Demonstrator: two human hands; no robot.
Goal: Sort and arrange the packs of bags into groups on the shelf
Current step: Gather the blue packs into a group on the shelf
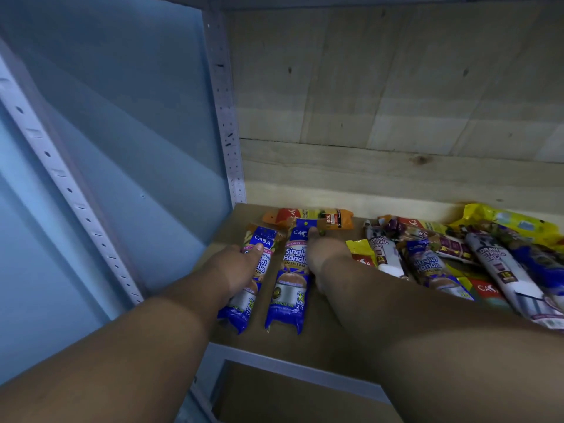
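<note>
Two blue packs [290, 276] lie parallel — mixed packs [457, 257] heaped right.

Two packs [241, 276] [291, 273] lie side by side at the shelf's [323, 337] left end, with a third pack [308, 217] crosswise behind them. To their right, a heap [457, 254] of packs overlaps, perhaps stacked two deep, reaching the view's right edge.

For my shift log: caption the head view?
Left hand and right hand line up two blue packs beside a mixed pile.
</note>
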